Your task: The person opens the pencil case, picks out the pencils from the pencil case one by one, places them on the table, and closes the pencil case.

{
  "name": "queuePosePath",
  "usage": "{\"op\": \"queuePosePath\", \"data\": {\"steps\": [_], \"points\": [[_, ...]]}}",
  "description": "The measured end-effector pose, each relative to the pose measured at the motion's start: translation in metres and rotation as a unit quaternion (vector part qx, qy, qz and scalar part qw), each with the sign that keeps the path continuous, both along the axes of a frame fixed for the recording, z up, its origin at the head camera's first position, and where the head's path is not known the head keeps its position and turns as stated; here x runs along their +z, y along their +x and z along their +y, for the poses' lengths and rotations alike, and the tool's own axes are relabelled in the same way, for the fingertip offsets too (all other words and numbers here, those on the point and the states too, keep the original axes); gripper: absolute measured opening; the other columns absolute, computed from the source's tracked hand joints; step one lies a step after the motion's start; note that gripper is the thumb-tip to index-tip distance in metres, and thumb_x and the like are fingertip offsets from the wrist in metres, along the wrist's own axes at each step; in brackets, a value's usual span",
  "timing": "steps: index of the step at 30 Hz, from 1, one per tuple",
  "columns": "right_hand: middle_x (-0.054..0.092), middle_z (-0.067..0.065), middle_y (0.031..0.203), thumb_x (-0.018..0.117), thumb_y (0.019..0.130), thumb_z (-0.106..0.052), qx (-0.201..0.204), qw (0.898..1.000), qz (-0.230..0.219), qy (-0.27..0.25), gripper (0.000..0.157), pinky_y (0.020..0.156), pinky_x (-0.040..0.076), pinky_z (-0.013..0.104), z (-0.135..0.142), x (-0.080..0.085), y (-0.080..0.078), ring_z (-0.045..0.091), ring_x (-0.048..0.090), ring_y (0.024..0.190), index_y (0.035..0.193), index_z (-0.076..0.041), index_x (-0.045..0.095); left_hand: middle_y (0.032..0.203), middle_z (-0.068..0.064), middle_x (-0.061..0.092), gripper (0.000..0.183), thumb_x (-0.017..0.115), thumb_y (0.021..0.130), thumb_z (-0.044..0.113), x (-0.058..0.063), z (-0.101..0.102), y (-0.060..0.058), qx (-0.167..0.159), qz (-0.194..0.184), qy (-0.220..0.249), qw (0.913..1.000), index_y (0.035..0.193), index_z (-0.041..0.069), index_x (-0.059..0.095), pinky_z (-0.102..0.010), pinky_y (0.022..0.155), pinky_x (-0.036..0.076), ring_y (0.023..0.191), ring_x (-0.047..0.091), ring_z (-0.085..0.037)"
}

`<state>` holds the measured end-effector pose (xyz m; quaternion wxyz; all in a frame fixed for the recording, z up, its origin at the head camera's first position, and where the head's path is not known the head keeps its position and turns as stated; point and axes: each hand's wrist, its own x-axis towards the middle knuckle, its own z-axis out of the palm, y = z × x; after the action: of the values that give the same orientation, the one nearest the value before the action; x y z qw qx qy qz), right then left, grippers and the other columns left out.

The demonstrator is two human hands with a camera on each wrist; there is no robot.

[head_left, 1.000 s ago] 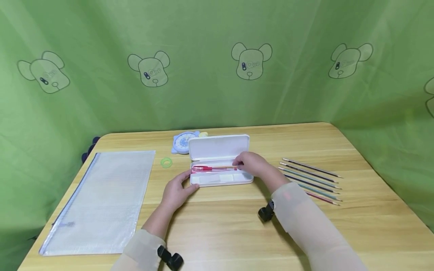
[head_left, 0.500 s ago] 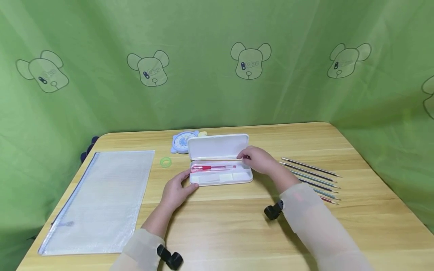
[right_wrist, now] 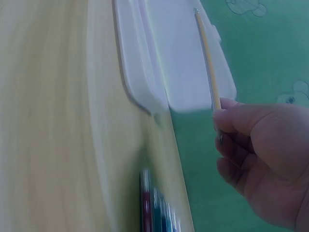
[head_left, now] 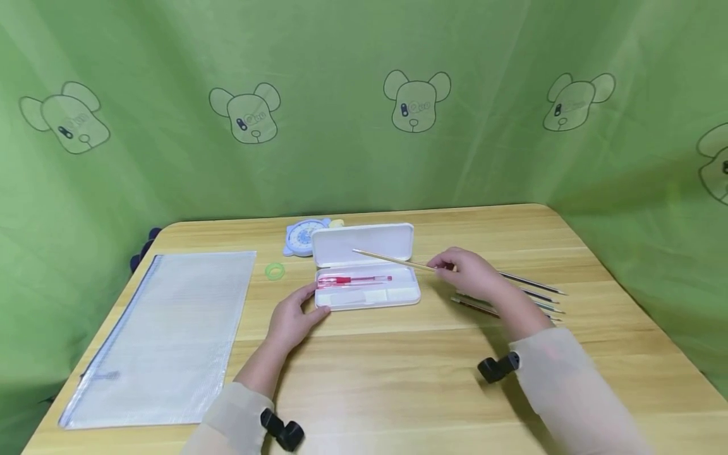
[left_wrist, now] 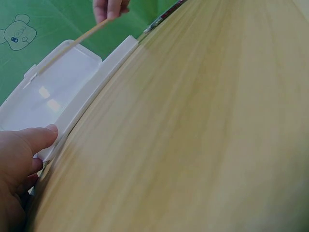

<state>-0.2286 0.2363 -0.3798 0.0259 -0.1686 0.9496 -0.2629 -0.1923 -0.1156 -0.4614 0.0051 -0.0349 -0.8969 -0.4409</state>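
Observation:
A white pencil case [head_left: 400, 296] lies with its lid [head_left: 364, 245] raised, in the middle of the table. Inside it is a red pen [head_left: 355, 280]. My left hand [head_left: 291, 319] holds the case's left end, thumb on the front rim [left_wrist: 46, 137] and fingers at the side. Above the case's right side, my right hand [head_left: 463, 272] pinches a thin yellow pencil [head_left: 392, 259] near one end. This pencil slants up to the left in front of the lid, clear of the tray. In the right wrist view the pencil [right_wrist: 207, 55] points away from the fingertips.
Several pencils [head_left: 531, 282] lie to the right, partly hidden by my right arm. A clear zip pouch [head_left: 165, 335] lies at the left. Behind the case are a light green ring [head_left: 275, 272] and a blue clock-like toy [head_left: 301, 237]. Green curtains surround the table.
My right hand has lifted the yellow pencil up out of the case and drawn it to the right. My left hand stays on the case; the red pen remains inside.

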Motion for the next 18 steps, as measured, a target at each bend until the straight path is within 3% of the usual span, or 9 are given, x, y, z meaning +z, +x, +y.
{"op": "queuePosePath", "data": {"steps": [11, 18], "points": [[0.067, 0.010, 0.103, 0.061, 0.095, -0.009, -0.032, 0.999, 0.039, 0.010, 0.020, 0.080, 0.051, 0.037, 0.063, -0.007, 0.045, 0.018, 0.057, 0.093, 0.112, -0.005, 0.070, 0.145, -0.011, 0.054, 0.063, 0.074, 0.087, 0.031, 0.001, 0.000, 0.001, 0.001, -0.011, 0.005, 0.9999, 0.141, 0.008, 0.051, -0.047, 0.119, 0.033, 0.140, 0.044, -0.031], [0.069, 0.008, 0.101, 0.065, 0.092, -0.009, -0.057, 0.996, 0.065, 0.025, 0.017, 0.073, 0.050, 0.025, 0.099, -0.017, 0.074, 0.002, 0.053, 0.086, 0.108, -0.007, 0.072, 0.144, -0.012, 0.055, 0.064, 0.074, 0.087, 0.030, 0.001, 0.000, 0.000, 0.001, -0.005, 0.002, 1.0000, 0.141, 0.008, 0.051, -0.047, 0.119, 0.034, 0.139, 0.045, -0.032]]}}
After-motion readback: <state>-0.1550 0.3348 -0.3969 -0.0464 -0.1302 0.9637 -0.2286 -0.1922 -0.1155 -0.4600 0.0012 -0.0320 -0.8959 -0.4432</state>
